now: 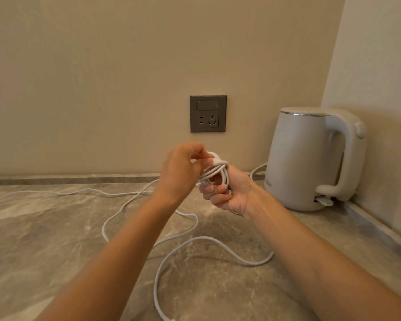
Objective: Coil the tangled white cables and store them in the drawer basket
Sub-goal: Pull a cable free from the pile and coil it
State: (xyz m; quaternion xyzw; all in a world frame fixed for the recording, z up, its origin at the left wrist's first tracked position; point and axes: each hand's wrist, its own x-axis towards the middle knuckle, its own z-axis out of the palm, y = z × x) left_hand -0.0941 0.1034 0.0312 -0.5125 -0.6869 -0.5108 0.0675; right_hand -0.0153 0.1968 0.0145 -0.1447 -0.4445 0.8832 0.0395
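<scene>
1. Now, gripping a small coil (218,173) of white cable in the right hand (227,195), fingers curled round the loops, probably to stop them springing apart.
2. Pinching a strand at the coil's top with the left hand (181,169), seemingly to wrap or tuck it.
3. Leaving plenty of loose cable (195,238) sprawled in wide loops over the desk (56,251), beneath both hands.
4. No drawer basket in sight.
5. Spotting tiny print low on the kettle (310,158), too small to read; no readable writing on the wall socket (208,114).
</scene>
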